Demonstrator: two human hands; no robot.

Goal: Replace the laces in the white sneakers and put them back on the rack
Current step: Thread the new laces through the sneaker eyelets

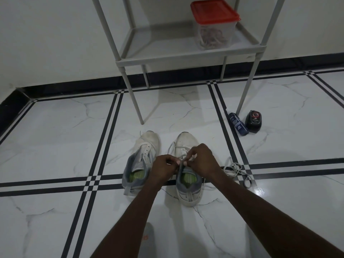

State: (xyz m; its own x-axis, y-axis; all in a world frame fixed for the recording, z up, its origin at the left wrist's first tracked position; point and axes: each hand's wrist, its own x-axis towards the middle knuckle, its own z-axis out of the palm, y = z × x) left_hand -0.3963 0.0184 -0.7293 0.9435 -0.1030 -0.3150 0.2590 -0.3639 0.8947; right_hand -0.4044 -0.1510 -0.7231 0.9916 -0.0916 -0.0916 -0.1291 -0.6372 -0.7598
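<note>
Two white sneakers are sitting side by side on the marble floor, low in the middle of the frame, toes pointing at the rack. The left sneaker [141, 161] is lying only partly laced, its upper eyelets bare and one end trailing off by the toe; someone could be snagging that end with a knee and dragging the shoe askew.

The left hand [163, 167] and the right hand [202, 161] are meeting over the tongue of the right sneaker [188, 175], fingers curled and pinching the white lace [181, 165] between them. From here the risk, I'd judge, is uneven ends: if one side is being pulled harder, the lace is running short for the knot, or slipping back out of an eyelet.

Just right of that shoe a loose heap of laces [237, 171] is lying on the floor, near enough to be mixed up with the fresh one.

Further right, a blue bottle [238, 123] and a black tin [253, 120] are standing by the grey rack's [186, 58] front leg. On the shelf, upper right of centre, a red-lidded container [214, 25] is taking up space, crowding where the pair must go.
</note>
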